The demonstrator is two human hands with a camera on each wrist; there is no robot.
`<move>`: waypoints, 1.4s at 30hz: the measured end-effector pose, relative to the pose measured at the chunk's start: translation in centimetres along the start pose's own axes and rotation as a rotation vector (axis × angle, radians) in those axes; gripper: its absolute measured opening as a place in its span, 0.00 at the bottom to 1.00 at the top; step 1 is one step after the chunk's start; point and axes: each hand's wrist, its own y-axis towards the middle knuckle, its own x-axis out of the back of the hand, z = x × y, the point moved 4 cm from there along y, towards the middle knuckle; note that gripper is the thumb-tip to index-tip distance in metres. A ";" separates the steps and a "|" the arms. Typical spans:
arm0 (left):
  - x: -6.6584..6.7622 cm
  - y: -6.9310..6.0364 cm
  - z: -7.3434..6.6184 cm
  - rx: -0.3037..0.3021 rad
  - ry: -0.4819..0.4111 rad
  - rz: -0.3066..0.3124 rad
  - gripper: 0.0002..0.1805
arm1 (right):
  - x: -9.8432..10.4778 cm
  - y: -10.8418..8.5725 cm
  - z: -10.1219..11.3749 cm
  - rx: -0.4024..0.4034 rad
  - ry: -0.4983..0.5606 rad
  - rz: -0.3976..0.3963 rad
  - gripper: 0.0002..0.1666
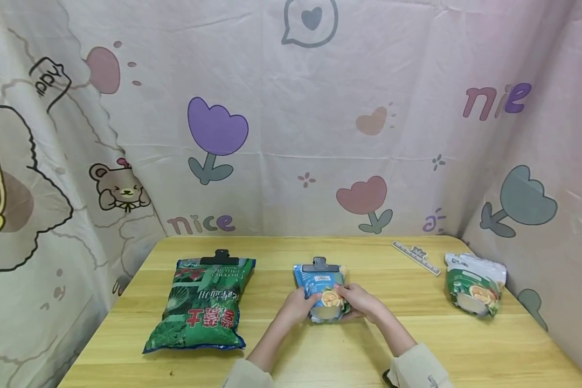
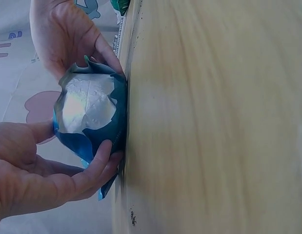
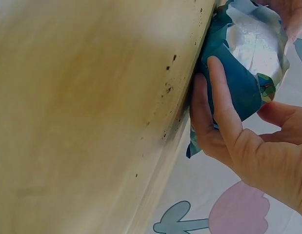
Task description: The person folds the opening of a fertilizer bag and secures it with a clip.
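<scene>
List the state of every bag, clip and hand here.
Green bag: lying flat, clipped at its far edge.
Black clip: clamped on the green bag.
Blue bag: clipped at its far edge, held in both hands.
Gray clip: clamped on the blue bag.
Left hand: gripping the blue bag.
Right hand: gripping the blue bag.
Pale clip: loose.
White-green bag: no clip visible.

- Bench (image 1: 465,345): pale yellow wood, grain running left to right; small dark specks (image 3: 168,90) close up.
- Far side: whitish cloth (image 1: 291,124), faint creases; purple tulip (image 1: 217,129) left, pink tulip (image 1: 362,195) right, speech bubble (image 1: 312,19) high up.
- Left cloth (image 1: 9,307): hangs in folds, cartoon bear (image 1: 123,188).
- Right cloth (image 1: 567,161): grey-blue tulip (image 1: 528,195).
- Light: soft, pinkish towards upper right.
</scene>
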 end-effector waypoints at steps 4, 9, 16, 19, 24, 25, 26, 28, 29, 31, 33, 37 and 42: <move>-0.1 0.0 0.0 -0.003 0.004 -0.018 0.32 | 0.1 -0.1 0.0 0.009 0.015 0.026 0.32; -0.2 -0.1 -0.1 -0.013 0.001 -0.043 0.28 | 0.1 -0.2 0.0 0.014 0.025 0.045 0.33; -0.3 -0.1 -0.2 -0.005 0.004 -0.098 0.29 | 0.0 -0.1 0.0 0.035 0.050 0.061 0.31; -0.4 -0.1 -0.2 0.007 0.004 -0.109 0.29 | 0.0 -0.2 0.0 0.039 0.047 0.057 0.30; -0.6 -0.2 -0.5 -0.019 0.031 -0.109 0.27 | 0.1 -0.6 0.0 0.044 0.044 0.018 0.30; -0.7 -0.3 -0.6 -0.031 0.039 -0.109 0.27 | 0.2 -0.7 0.0 0.047 0.045 0.008 0.30; -0.7 -0.4 -0.8 -0.042 0.043 -0.109 0.26 | 0.2 -0.8 0.0 0.050 0.044 -0.004 0.30; -0.8 -0.5 -1.0 -0.062 0.058 -0.114 0.25 | 0.4 -1.0 -0.1 0.055 0.040 -0.027 0.29; -0.9 -0.5 -1.1 -0.075 0.075 -0.118 0.25 | 0.4 -1.1 -0.1 0.057 0.035 -0.036 0.29; -1.0 -0.7 -1.3 -0.099 0.133 -0.126 0.24 | 0.6 -1.3 0.0 0.064 0.016 -0.051 0.30; -1.1 -0.8 -1.7 -0.111 0.207 -0.130 0.23 | 1.0 -1.4 0.1 0.069 0.002 -0.060 0.29; -1.4 -1.1 -2.9 -0.130 0.334 -0.130 0.22 | 2.4 -2.0 0.4 0.084 -0.019 -0.097 0.25; -2.3 -1.2 -5.1 -0.193 0.420 -0.139 0.22 | 5.6 -3.2 0.8 0.121 -0.030 -0.179 0.21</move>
